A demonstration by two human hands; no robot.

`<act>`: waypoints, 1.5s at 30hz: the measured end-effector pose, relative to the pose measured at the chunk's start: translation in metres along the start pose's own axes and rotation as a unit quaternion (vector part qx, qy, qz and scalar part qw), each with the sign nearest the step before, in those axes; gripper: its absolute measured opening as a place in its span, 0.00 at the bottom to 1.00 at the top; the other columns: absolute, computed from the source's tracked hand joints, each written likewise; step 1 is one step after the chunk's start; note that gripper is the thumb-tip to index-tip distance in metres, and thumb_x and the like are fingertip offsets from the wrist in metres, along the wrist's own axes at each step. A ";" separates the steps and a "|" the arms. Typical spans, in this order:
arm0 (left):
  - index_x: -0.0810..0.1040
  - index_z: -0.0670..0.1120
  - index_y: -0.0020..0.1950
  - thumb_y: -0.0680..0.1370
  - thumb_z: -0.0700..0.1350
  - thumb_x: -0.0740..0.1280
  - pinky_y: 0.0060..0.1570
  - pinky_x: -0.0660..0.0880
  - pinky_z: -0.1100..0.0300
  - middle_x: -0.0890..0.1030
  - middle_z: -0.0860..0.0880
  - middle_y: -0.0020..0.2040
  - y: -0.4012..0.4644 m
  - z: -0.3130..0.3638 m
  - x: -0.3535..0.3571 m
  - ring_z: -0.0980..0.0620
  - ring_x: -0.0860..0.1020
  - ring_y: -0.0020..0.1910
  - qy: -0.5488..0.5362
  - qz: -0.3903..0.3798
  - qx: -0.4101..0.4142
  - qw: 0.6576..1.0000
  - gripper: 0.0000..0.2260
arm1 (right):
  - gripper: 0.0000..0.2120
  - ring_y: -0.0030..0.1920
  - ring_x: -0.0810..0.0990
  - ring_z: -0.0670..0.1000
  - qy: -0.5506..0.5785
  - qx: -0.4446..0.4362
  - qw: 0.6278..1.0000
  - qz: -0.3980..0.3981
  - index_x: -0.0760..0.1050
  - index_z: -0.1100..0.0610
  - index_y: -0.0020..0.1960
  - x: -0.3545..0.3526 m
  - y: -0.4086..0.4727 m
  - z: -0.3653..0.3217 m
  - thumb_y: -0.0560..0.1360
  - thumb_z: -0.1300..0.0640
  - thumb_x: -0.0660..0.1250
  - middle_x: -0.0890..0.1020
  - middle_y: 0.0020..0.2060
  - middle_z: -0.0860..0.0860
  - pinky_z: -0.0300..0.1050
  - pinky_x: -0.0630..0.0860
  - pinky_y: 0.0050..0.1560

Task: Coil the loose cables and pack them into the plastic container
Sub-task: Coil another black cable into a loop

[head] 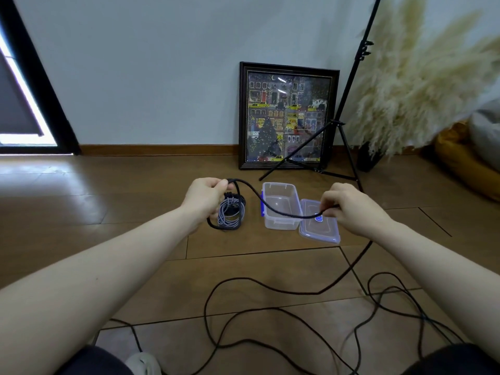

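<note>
Cables are the matter here: a long black cable [281, 212] hangs in a shallow sag between the two hands, and its loose remainder [270, 315] sprawls in wide loops over the wooden floor [108, 201] in the near part of the view, one run curving up past the right forearm. The left hand [207, 197] has its fingers curled round the cable where a loop or two droop from the fist; the right hand [349, 208] pinches the same cable between thumb and fingertips, above the lid. The plastic container [281, 207], clear with a blue latch on its left end, stands open on the floor between the hands and a little beyond them; nothing shows inside it, and the sagging cable crosses in front of it without clearly touching. Its clear lid [319, 226] lies flat just to the right, touching or nearly touching the container's right wall. A coiled grey cable bundle [230, 215] lies on the floor just left of the container, partly hidden by the left hand, with dark cable around it. Beyond the container there is bare floor up to the wall, where a framed picture [286, 115] leans and a black tripod stand [343, 123] spreads its legs, one foot reaching close behind the container. Pampas grass [422, 85] and a yellow cushion [460, 163] crowd the right edge. Left of the bundle the floor runs open to a dark door frame [40, 85].
</note>
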State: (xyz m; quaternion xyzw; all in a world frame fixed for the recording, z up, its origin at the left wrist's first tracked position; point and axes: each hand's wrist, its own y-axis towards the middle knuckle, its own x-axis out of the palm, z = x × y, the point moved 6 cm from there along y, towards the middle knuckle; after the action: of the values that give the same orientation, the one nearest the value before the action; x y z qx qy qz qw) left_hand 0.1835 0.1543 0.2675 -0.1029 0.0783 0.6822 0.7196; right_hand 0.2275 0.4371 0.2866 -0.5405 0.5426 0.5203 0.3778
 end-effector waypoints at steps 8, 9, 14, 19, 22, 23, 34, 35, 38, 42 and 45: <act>0.76 0.37 0.60 0.86 0.43 0.56 0.28 0.81 0.56 0.77 0.43 0.34 -0.015 0.008 0.029 0.49 0.80 0.28 -0.030 -0.080 0.005 0.996 0.13 | 0.06 0.43 0.72 0.44 -0.016 -0.137 0.986 -0.090 0.84 0.49 0.50 0.008 -0.005 -0.057 0.75 0.55 0.71 0.69 0.40 0.42 0.39 0.69 0.42; 0.75 0.37 0.60 0.86 0.43 0.56 0.29 0.81 0.56 0.78 0.42 0.34 -0.016 0.009 0.032 0.48 0.82 0.28 -0.032 -0.085 0.005 0.996 0.12 | 0.06 0.43 0.72 0.42 0.002 -0.150 0.985 -0.089 0.84 0.48 0.51 0.006 -0.006 -0.065 0.75 0.53 0.71 0.70 0.40 0.42 0.36 0.68 0.41; 0.77 0.43 0.50 0.85 0.43 0.57 0.28 0.79 0.59 0.82 0.47 0.30 -0.021 0.016 0.054 0.51 0.82 0.29 0.004 -0.106 0.033 0.994 0.10 | 0.07 0.40 0.70 0.41 0.052 -0.211 0.973 -0.073 0.85 0.46 0.51 0.002 -0.008 -0.106 0.74 0.51 0.72 0.72 0.39 0.42 0.29 0.62 0.37; 0.82 0.41 0.48 0.83 0.44 0.61 0.37 0.77 0.53 0.84 0.44 0.40 -0.026 0.025 0.064 0.49 0.80 0.37 0.125 -0.076 0.099 0.984 0.12 | 0.03 0.42 0.74 0.38 0.135 -0.223 0.964 -0.044 0.85 0.50 0.45 0.003 -0.008 -0.122 0.72 0.53 0.75 0.74 0.37 0.34 0.31 0.66 0.43; 0.78 0.37 0.47 0.84 0.44 0.59 0.25 0.74 0.58 0.79 0.43 0.30 -0.028 0.023 0.066 0.46 0.77 0.26 0.056 -0.099 0.055 0.992 0.14 | 0.10 0.38 0.75 0.41 0.214 -0.166 0.962 -0.016 0.78 0.50 0.40 0.001 -0.005 -0.111 0.67 0.49 0.78 0.78 0.34 0.40 0.42 0.72 0.40; 0.77 0.37 0.47 0.85 0.44 0.58 0.21 0.71 0.61 0.76 0.44 0.26 -0.029 0.023 0.067 0.48 0.75 0.21 0.037 -0.107 0.038 0.993 0.14 | 0.14 0.35 0.74 0.41 0.256 -0.137 0.957 -0.011 0.75 0.52 0.41 0.001 -0.003 -0.105 0.66 0.49 0.79 0.77 0.32 0.43 0.44 0.72 0.39; 0.82 0.40 0.54 0.84 0.45 0.61 0.20 0.56 0.69 0.68 0.54 0.22 -0.033 0.025 0.077 0.60 0.61 0.15 0.054 -0.179 -0.006 0.982 0.12 | 0.15 0.27 0.71 0.47 0.448 -0.017 0.883 -0.140 0.74 0.57 0.39 0.015 -0.002 -0.052 0.64 0.49 0.77 0.75 0.26 0.46 0.40 0.70 0.30; 0.82 0.41 0.52 0.84 0.45 0.61 0.22 0.56 0.68 0.67 0.53 0.23 -0.033 0.025 0.078 0.59 0.61 0.16 0.060 -0.183 -0.010 0.981 0.12 | 0.16 0.27 0.71 0.47 0.440 -0.010 0.886 -0.146 0.74 0.57 0.38 0.017 -0.002 -0.049 0.64 0.47 0.77 0.75 0.26 0.47 0.40 0.71 0.31; 0.80 0.44 0.48 0.83 0.47 0.61 0.23 0.54 0.67 0.65 0.54 0.22 -0.032 0.021 0.077 0.58 0.59 0.16 0.048 -0.187 -0.042 0.980 0.11 | 0.21 0.29 0.75 0.50 0.420 0.023 0.894 -0.155 0.73 0.57 0.39 0.020 -0.003 -0.039 0.62 0.43 0.77 0.77 0.28 0.50 0.43 0.73 0.37; 0.80 0.46 0.41 0.83 0.53 0.59 0.19 0.52 0.68 0.60 0.54 0.23 -0.033 0.019 0.078 0.57 0.53 0.19 -0.025 -0.243 -0.084 0.966 0.18 | 0.29 0.32 0.74 0.53 0.458 0.066 0.877 -0.125 0.72 0.57 0.54 0.019 -0.003 -0.030 0.60 0.45 0.77 0.78 0.33 0.51 0.51 0.74 0.39; 0.76 0.47 0.38 0.82 0.54 0.61 0.19 0.52 0.68 0.60 0.54 0.23 -0.034 0.017 0.077 0.58 0.54 0.19 -0.036 -0.263 -0.086 0.960 0.17 | 0.23 0.30 0.74 0.50 0.441 0.040 0.887 -0.129 0.76 0.50 0.60 0.019 -0.004 -0.036 0.67 0.44 0.72 0.78 0.38 0.46 0.42 0.75 0.36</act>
State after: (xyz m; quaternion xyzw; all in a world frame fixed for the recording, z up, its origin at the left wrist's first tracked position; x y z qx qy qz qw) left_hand 0.2210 0.2314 0.2658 -0.1570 -0.0361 0.4765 0.8643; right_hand 0.2343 0.3988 0.2738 -0.7639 0.5992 0.1529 0.1848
